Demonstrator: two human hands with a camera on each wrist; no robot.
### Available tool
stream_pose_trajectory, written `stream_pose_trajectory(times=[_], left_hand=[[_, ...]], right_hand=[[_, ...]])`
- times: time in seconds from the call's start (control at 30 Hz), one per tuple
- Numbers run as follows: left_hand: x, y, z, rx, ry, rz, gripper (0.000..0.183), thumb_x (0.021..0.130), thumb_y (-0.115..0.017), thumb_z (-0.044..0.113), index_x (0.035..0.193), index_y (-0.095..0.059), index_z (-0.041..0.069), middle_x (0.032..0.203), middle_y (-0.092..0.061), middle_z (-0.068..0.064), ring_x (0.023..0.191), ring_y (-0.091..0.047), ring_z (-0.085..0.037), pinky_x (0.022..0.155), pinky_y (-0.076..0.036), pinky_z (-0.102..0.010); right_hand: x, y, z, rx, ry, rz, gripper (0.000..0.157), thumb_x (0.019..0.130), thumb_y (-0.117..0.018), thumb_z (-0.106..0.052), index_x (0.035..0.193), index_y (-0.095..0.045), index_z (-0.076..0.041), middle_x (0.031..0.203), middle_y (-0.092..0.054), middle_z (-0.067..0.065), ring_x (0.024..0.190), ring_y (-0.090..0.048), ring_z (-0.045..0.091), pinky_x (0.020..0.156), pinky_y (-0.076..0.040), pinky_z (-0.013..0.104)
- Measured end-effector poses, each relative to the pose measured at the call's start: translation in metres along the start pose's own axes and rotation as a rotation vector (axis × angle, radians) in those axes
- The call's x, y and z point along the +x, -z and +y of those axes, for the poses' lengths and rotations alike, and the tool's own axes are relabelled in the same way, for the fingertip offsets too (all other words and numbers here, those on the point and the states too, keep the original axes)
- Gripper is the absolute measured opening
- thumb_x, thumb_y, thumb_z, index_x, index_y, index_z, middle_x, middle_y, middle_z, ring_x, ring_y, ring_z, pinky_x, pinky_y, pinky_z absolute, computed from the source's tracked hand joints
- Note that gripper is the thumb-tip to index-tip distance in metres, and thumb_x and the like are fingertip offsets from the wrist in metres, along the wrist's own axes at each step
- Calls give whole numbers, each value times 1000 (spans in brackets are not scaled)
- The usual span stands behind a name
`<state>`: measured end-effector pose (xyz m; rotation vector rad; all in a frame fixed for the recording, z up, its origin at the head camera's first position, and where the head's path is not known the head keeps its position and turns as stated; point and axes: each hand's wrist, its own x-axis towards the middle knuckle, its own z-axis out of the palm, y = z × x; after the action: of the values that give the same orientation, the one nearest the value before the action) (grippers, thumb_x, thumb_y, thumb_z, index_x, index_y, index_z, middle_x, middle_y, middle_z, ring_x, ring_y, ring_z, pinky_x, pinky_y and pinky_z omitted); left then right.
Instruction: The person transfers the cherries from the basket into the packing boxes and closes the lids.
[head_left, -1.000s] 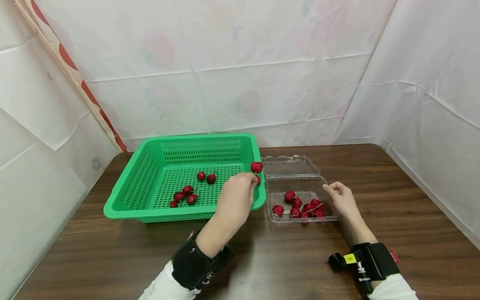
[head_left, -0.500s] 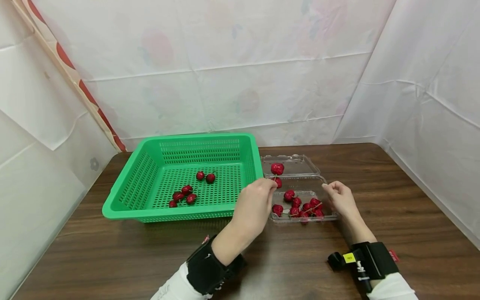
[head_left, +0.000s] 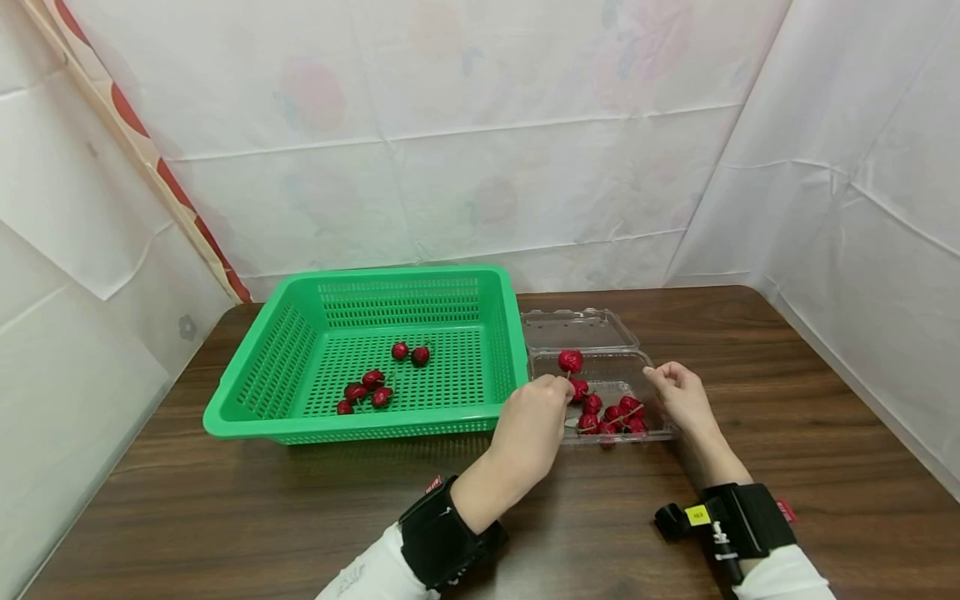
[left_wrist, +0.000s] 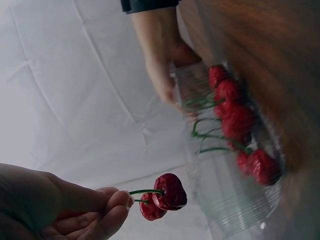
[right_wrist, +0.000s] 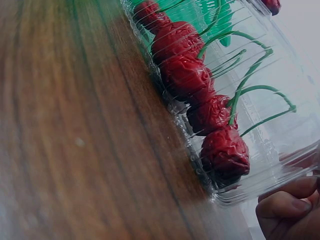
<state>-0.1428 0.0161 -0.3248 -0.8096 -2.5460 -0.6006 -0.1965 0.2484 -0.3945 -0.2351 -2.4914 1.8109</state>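
My left hand [head_left: 525, 429] pinches the green stems of a pair of wrinkled red cherries [left_wrist: 170, 192], which hang beyond its fingertips in the left wrist view. In the head view the hand is over the left part of a clear plastic clamshell box [head_left: 600, 367], whose lid [head_left: 577, 332] is folded back. Several red cherries [head_left: 588, 423] with green stems lie along the front of that box. At the box's right side wall, my right hand [head_left: 684, 402] grips the edge between thumb and fingers. The right wrist view shows these fingers [right_wrist: 285, 207] at the box's corner.
A green perforated plastic basket [head_left: 330, 426] stands left of the box, close beside it. Several more cherries [head_left: 372, 380] lie on its floor. Both sit on a dark wooden table [head_left: 300, 517], with white sheeting [head_left: 450, 142] hung behind and at the sides.
My left hand has carried the pair of cherries rightward from the basket's right rim, then lower over the clear box. My right hand has stayed at the box's edge.
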Motion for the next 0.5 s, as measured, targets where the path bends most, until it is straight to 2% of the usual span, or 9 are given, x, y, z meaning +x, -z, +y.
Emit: stream_pose_trajectory(times=[0.2, 0.37, 0.5], left_hand=[[1, -12, 2, 54, -15, -41, 9, 76, -66, -1, 82, -67, 6, 74, -61, -2, 65, -60, -10, 52, -44, -14], [2, -21, 3, 73, -16, -54, 12, 78, -63, -2, 71, -63, 7, 65, -57, -1, 56, -56, -9, 43, -37, -13], [3, -27, 4, 120, -8, -74, 11, 78, -62, -2, 72, -64, 7, 65, -57, -2, 56, -57, -12, 42, -40, -16]], right_hand=[[0, 1, 0, -17, -6, 1, 27, 92, -48, -26, 83, -41, -1, 48, -34, -6, 39, -32, 6, 37, -30, 23], [-1, 1, 0, -15, -9, 3, 27, 92, -48, -25, 83, -42, 0, 47, -34, -6, 39, -32, 6, 37, -30, 23], [-1, 0, -2, -10, -9, 4, 27, 92, -49, -25, 83, -41, -1, 47, -34, -6, 38, -31, 6, 37, -30, 22]])
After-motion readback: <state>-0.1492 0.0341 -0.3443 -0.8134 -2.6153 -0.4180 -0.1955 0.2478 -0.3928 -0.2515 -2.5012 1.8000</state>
